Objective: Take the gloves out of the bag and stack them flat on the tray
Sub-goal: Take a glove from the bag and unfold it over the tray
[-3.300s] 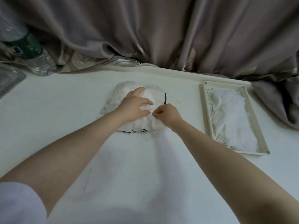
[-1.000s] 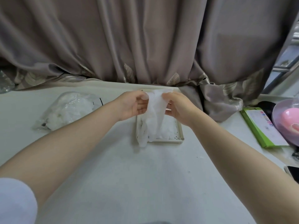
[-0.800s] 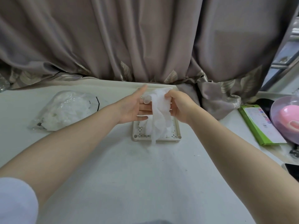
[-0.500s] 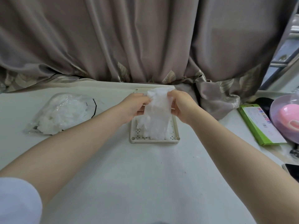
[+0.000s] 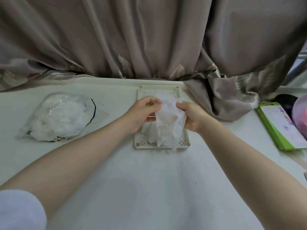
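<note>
A thin white glove (image 5: 169, 118) hangs above the cream perforated tray (image 5: 141, 92), its fingers dangling past the tray's near rim. My left hand (image 5: 142, 112) pinches the glove's upper left edge and my right hand (image 5: 191, 117) grips its upper right edge, so the glove is stretched between them. More white gloves (image 5: 150, 130) lie in the tray beneath, mostly hidden. The clear plastic bag (image 5: 58, 117) with several white gloves inside lies on the table to the left, apart from both hands.
A grey-brown curtain (image 5: 149, 39) hangs behind the white table (image 5: 141, 188) and bunches onto it right of the tray. A green box (image 5: 282, 127) and a pink-lidded container (image 5: 300, 117) sit at the far right.
Both hands moved from the bag on the left to over the tray, carrying one glove. In the last second they re-gripped its top edge, and it now hangs lower over the tray.
</note>
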